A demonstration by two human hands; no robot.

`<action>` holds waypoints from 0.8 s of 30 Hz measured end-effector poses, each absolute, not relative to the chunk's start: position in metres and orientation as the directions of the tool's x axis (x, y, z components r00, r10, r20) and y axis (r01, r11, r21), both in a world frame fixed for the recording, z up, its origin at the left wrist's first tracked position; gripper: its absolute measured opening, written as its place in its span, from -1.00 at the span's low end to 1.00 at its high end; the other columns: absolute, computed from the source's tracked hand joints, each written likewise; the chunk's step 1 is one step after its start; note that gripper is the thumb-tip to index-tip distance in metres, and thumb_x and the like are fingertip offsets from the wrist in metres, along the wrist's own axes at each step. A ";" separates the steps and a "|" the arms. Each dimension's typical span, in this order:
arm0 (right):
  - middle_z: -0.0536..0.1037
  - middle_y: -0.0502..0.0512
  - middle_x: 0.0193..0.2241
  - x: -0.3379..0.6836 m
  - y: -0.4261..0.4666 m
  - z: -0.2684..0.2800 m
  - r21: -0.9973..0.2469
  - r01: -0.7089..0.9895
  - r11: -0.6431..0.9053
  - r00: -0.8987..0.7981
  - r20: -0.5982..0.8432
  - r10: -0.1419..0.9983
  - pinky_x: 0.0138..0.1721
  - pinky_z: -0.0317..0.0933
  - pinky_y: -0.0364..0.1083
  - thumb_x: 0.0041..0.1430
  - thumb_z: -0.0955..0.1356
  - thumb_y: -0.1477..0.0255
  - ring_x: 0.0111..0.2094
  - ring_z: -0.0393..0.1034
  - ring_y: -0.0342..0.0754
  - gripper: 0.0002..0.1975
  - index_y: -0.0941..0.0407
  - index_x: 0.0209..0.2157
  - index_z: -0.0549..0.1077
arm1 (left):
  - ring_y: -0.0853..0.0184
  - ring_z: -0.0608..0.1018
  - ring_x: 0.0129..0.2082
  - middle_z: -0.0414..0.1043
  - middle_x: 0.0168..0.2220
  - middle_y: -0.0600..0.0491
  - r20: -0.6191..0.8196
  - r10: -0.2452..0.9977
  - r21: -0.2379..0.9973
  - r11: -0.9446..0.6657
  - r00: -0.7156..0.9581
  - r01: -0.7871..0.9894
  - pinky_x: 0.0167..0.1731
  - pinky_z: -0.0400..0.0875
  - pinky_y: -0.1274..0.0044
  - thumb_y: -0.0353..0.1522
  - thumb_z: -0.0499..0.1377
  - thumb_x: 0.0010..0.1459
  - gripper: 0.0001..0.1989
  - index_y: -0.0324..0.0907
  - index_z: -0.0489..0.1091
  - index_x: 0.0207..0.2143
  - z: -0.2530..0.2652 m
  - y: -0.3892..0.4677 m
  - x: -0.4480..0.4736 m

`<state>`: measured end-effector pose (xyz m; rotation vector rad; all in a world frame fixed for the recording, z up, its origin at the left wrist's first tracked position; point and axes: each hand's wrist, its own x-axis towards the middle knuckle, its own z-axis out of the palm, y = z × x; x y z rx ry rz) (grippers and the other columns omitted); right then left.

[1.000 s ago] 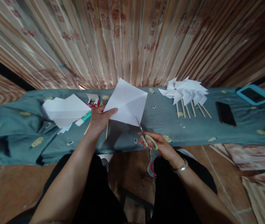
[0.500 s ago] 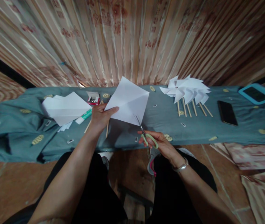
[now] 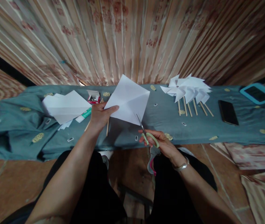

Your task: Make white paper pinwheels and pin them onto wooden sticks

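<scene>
Left hand (image 3: 101, 115) pinches one square paper sheet (image 3: 130, 99) at its left corner, thumb on top, fingers underneath; the sheet is between the two hands, held over the desk (image 3: 169, 118), creases showing. Right hand (image 3: 159, 141) grips scissors (image 3: 143, 128) by the green handles, blades at the sheet's lower right edge, near the right corner, tips looking slightly parted; whether a slit is already there, can't tell. Progress, judged from layout: several paper pinwheels (image 3: 188, 88) on wooden sticks lie beyond and right of the right hand, overlapping, and look finished. The held sheet looks creased but mostly uncut, so cutting seems at an early point, with folding of its corners and fixing to a stick not done. More white sheets (image 3: 68, 107) lie in a pile left of the left hand, flat, apparently not made up. Just beside the left hand: a green-and-white tube (image 3: 84, 115), partly hidden, and beyond it an open red box (image 3: 95, 99) with small metallic bits, too small to identify. A loose stick (image 3: 107, 127) lies just right of the left wrist. Far right of the right hand: a black phone (image 3: 228, 112) and a blue-framed tablet (image 3: 246, 91).
</scene>
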<state>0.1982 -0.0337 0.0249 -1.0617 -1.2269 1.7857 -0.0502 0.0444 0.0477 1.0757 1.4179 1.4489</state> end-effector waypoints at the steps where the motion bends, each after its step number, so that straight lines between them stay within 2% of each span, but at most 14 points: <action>1: 0.62 0.09 -0.39 0.198 -0.034 0.025 -0.949 -0.106 -0.297 -0.412 -0.230 0.882 -0.47 0.21 -0.16 -0.03 0.51 0.09 -0.49 0.32 -0.16 -0.45 0.12 -0.06 0.59 | 0.17 0.62 -0.39 0.59 -0.44 0.02 0.032 0.953 0.999 -0.030 -0.303 0.010 -0.32 0.56 0.37 -0.32 0.42 -0.27 -0.70 -0.26 0.60 -0.40 0.047 0.044 -0.050; 8: 0.62 0.07 -0.38 0.198 -0.034 0.027 -0.948 -0.100 -0.302 -0.422 -0.235 0.876 -0.44 0.21 -0.16 -0.02 0.51 0.08 -0.47 0.32 -0.17 -0.47 0.09 -0.06 0.60 | 0.25 0.59 -0.48 0.57 -0.50 0.07 0.028 0.949 1.000 -0.026 -0.314 0.009 -0.41 0.55 0.44 -0.31 0.42 -0.27 -0.73 -0.25 0.60 -0.44 0.049 0.043 -0.049; 24: 0.61 0.08 -0.37 0.199 -0.034 0.025 -0.947 -0.102 -0.304 -0.442 -0.230 0.867 -0.42 0.24 -0.15 -0.02 0.51 0.09 -0.48 0.31 -0.18 -0.45 0.13 -0.05 0.58 | 0.22 0.60 -0.43 0.57 -0.49 0.06 0.029 0.951 0.999 -0.017 -0.309 0.039 -0.39 0.54 0.44 -0.30 0.42 -0.26 -0.70 -0.26 0.60 -0.41 0.049 0.044 -0.050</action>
